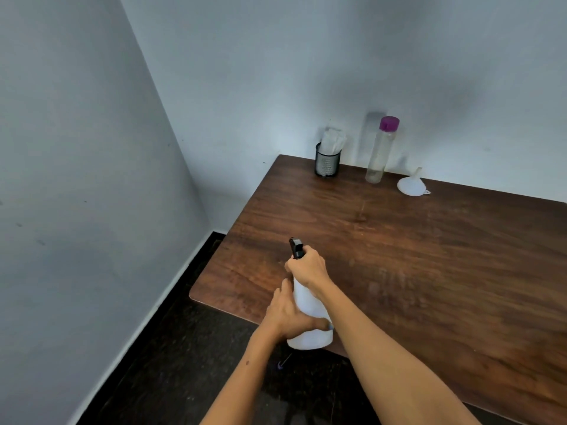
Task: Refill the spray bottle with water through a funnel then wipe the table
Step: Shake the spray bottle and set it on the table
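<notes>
A white spray bottle (308,308) with a black trigger head (296,248) is held upright over the near left edge of the brown wooden table (429,256). My left hand (288,314) grips its body from the left, thumb across the front. My right hand (308,268) is curled round the neck just under the black head. A white funnel (412,184) lies upside down, spout up, at the back of the table. A tall clear bottle with a purple cap (380,151) stands left of the funnel, near the wall.
A black mesh cup (327,162) holding white cloth or paper stands at the table's back left corner. Grey walls close in behind and to the left. Dark floor (184,363) lies between the table's left edge and the wall.
</notes>
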